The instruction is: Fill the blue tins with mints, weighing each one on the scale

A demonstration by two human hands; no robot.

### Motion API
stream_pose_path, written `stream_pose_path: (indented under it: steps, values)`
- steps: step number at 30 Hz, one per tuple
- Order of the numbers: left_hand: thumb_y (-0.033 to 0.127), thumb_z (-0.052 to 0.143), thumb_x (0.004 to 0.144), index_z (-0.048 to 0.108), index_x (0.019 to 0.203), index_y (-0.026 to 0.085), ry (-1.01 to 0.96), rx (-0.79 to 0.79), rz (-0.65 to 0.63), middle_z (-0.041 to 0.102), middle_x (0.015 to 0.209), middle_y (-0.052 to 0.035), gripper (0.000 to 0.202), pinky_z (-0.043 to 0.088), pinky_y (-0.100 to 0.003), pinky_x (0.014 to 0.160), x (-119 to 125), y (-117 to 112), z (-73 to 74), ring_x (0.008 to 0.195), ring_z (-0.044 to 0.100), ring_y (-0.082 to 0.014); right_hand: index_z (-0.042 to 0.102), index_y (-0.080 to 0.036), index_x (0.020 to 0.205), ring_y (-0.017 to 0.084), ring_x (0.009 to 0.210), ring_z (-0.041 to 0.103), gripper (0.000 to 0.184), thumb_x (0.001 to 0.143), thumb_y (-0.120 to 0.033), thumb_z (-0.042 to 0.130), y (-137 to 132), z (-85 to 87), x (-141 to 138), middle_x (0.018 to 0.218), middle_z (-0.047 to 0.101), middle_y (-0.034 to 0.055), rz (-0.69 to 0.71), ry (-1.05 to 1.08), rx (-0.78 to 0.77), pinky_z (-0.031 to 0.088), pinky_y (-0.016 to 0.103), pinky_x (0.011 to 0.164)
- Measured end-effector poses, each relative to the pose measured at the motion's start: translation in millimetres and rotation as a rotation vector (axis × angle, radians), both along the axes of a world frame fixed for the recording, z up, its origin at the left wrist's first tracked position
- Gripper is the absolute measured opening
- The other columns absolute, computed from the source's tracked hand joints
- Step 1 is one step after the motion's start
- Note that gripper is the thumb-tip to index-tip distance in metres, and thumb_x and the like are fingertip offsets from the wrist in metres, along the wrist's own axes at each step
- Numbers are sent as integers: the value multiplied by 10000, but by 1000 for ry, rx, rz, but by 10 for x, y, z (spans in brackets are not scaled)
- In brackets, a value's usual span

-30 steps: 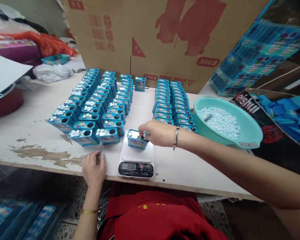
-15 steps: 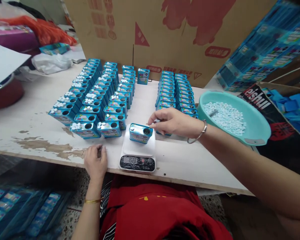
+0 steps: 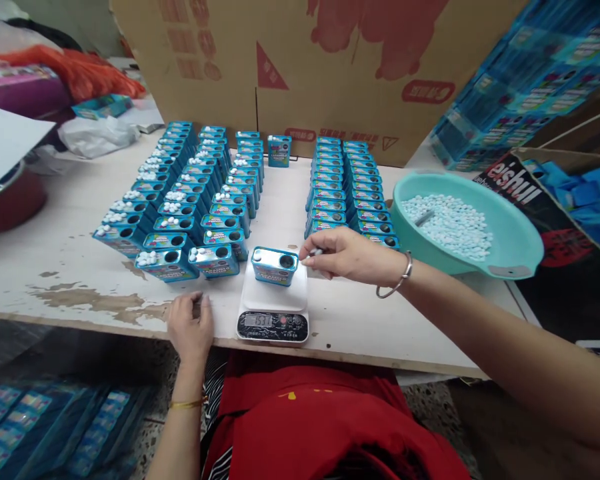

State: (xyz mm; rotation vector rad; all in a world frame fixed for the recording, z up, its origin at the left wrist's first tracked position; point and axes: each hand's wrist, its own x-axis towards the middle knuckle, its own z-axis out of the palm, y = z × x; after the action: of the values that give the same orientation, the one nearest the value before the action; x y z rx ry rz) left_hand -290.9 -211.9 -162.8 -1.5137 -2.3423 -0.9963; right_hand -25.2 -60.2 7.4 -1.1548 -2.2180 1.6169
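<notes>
A blue tin [image 3: 276, 267] with a round opening in its top stands upright on the white kitchen scale [image 3: 275, 303]. One white candy sits on the tin's lid, left of the opening. My right hand [image 3: 347, 255] is at the tin's right corner, fingers pinched on a few small white candies [image 3: 318, 252]. Resting on the table's front edge, left of the scale, my left hand [image 3: 190, 325] has loosely curled fingers, the thumb apart, and nothing visible in it. Rows of similar tins [image 3: 167, 263] with white candies on their lids stand behind it.
More tins [image 3: 327, 200] stand in two rows behind my right hand. A turquoise basin [image 3: 523, 247] of white candies [image 3: 450, 223] with a scoop sits at the right. A large cardboard box [image 3: 300, 67] walls off the back. Blue packs are stacked at far right.
The scale's digits have changed. My right hand stays beside the tin, its fingertips slightly shifted, and the view has moved a little. My left hand rests in the same place.
</notes>
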Motion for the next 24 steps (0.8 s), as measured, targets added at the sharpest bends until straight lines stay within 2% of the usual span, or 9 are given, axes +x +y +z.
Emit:
stream_pose_path:
  steps: [6,9,13,18,22,24]
  values:
    - [331,497,858,565,868,168,19,17,-14,585,845,-74,177,411,-325,782,-9,6,23,826,537,-204,681,-112,922,70,475,475,187,792,-127,546,37,14,-269,529,516,-40,114,-133,179,387,210,527]
    - [327,500,857,567,867,167,24,28,-15,585,840,-76,174,415,-326,772,-7,8,26,825,533,-205,681,-103,1024,77,480,484,271,810,-120,515,47,39,-307,590,575,-10,152,-192,191,402,219,538]
    - [329,489,862,565,874,166,19,22,-16,587,854,-80,180,412,-321,779,-4,5,16,827,531,-202,684,-110,1068,84,508,512,316,821,-116,488,52,69,-292,684,639,34,185,-226,217,421,224,562]
    - [338,488,863,566,879,165,10,17,-5,587,862,-80,190,411,-316,786,-4,-4,10,833,533,-199,623,-138,1192,80,526,511,382,831,-112,500,61,97,-292,679,636,21,250,-260,223,412,212,570]
    - [333,490,864,571,876,161,9,26,-13,587,854,-73,191,414,-313,787,-14,2,-6,829,536,-191,560,-102,1236,80,532,502,426,811,-101,542,54,116,-206,635,591,-6,151,-124,193,400,207,544]
    - [328,496,862,575,876,155,2,40,-20,587,847,-71,190,418,-311,778,-19,6,-20,813,535,-186,577,-93,1172,71,492,464,355,822,-149,559,26,70,-94,594,551,-27,66,12,70,367,202,491]
